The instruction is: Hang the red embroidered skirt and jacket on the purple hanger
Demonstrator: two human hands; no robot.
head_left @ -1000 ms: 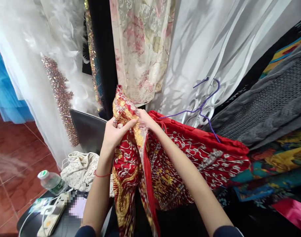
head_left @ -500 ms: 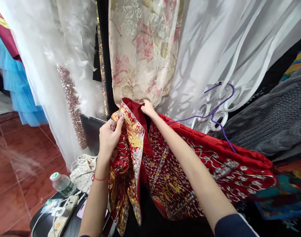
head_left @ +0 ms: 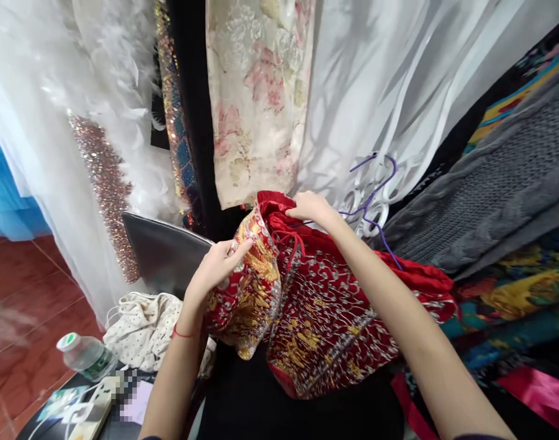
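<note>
A red garment with gold and silver embroidery (head_left: 261,263) is spread before me. My left hand (head_left: 219,266) grips its gold-patterned left part, thumb on top. My right hand (head_left: 311,208) is closed on red cloth at the upper edge, some of its fingers hidden. Between my hands a thin red cord hangs in a loop (head_left: 291,241). The wide dark-red part (head_left: 316,305), covered in silver scrolls, drapes to the right beneath my right forearm. A purple hanger (head_left: 366,205) stands up from its bright red edge, the lower part hidden in the cloth.
At the lower left stand a plastic bottle (head_left: 89,357), a white dotted cloth (head_left: 144,330) and a power strip (head_left: 96,409) with cables. A dark flat panel (head_left: 164,253) rises behind. A floral cloth (head_left: 261,116), white fabrics and grey knitwear (head_left: 513,159) hang around.
The view has turned and shifted right. My right hand has moved right along the upper edge, the gold-patterned part has lifted and bunched, and the red cord loop has come into view.
</note>
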